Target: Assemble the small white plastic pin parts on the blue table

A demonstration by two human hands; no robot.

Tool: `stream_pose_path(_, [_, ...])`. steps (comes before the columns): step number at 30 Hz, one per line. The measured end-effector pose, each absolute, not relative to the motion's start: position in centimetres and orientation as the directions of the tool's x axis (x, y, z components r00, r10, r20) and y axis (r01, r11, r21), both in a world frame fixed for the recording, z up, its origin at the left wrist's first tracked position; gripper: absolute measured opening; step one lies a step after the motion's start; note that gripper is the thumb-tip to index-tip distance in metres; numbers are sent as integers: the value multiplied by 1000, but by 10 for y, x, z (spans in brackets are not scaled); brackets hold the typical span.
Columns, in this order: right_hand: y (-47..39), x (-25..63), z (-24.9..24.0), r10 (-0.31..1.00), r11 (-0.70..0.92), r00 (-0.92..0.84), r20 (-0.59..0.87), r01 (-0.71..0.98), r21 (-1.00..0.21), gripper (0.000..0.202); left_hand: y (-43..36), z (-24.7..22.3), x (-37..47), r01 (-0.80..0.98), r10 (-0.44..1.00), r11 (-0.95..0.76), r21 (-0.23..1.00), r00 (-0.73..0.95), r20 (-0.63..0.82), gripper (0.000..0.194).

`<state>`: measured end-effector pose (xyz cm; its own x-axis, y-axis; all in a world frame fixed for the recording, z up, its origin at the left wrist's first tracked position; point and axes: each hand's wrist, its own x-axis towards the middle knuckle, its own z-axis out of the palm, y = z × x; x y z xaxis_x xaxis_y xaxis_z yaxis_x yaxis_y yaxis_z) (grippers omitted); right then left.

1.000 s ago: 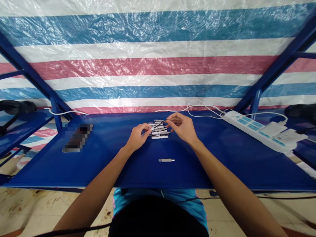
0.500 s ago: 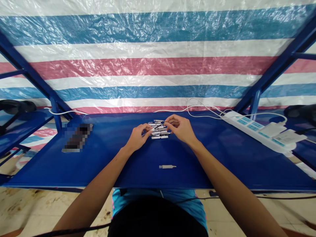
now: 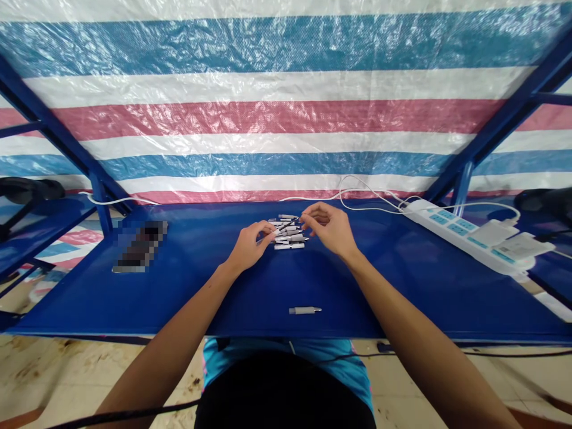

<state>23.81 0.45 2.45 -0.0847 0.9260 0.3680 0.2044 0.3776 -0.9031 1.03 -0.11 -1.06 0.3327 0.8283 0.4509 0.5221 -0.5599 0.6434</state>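
Observation:
Several white and grey pens (image 3: 289, 245) lie side by side on the blue table (image 3: 187, 298), between my two hands. My left hand (image 3: 252, 243) is pinched round the left end of a pen part with a dark, thin refill (image 3: 286, 226) sticking out up and to the right. Near the refill's upper right tip is my right hand (image 3: 328, 225), thumb and forefinger close together; whether they grip the tip is too small to tell. A single grey pen body (image 3: 305, 310) rests apart, closer to the table's front edge.
On the left of the table lies a pixelated flat dark object (image 3: 140, 247). A white power strip (image 3: 469, 235) with plugged-in chargers and white cables (image 3: 370, 205) is at the right. Striped sheeting (image 3: 286, 119) hangs behind, between blue metal posts.
My right hand has moved slightly up and to the right along the refill, away from my left hand. The lone pen body appears slightly lower in view.

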Motion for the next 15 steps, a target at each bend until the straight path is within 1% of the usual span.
stream_pose_path(2, [-17, 236, 29, 880, 463, -10, 474, 235, -855, 24, -1, -12, 10, 522, 833, -552, 650, 325, 447, 15])
stream_pose_path(3, [-35, 234, 30, 838, 526, -3, 546, 272, -806, 20, -1, -13, 9, 523, 837, -548, 653, 324, 442, 15])
stream_pose_path(4, [-55, 232, 28, 794, 592, -80, 602, 325, -738, 15, 0, -13, 9, 525, 839, -543, 655, 323, 437, 15])
stream_pose_path(5, [-77, 229, 23, 735, 674, -243, 633, 365, -643, 12, 0, -14, 9, 526, 841, -540, 657, 326, 431, 15])
stream_pose_path(6, [-97, 227, 17, 645, 764, -434, 628, 371, -528, 12, 1, -15, 9, 526, 842, -540, 658, 329, 428, 15])
stream_pose_path(7, [-116, 224, 8, 564, 826, -585, 583, 382, -415, 14, 1, -16, 9, 522, 840, -542, 658, 331, 429, 15])
stream_pose_path(8, [-130, 223, -1, 541, 841, -653, 530, 426, -333, 16, 1, -16, 10, 517, 837, -547, 659, 332, 434, 16])
stream_pose_path(9, [-139, 221, -10, 546, 837, -684, 484, 472, -278, 16, 2, -16, 10, 510, 834, -552, 660, 332, 441, 16])
stream_pose_path(11, [-144, 220, -24, 611, 790, -688, 391, 565, -238, 14, 2, -16, 11, 500, 828, -561, 660, 333, 451, 17])
stream_pose_path(13, [-137, 222, -29, 628, 777, -694, 352, 586, -231, 14, 2, -16, 11, 494, 826, -563, 663, 339, 450, 18])
stream_pose_path(15, [-126, 224, -27, 626, 779, -706, 331, 573, -253, 13, 1, -15, 11, 492, 829, -559, 667, 343, 441, 18])
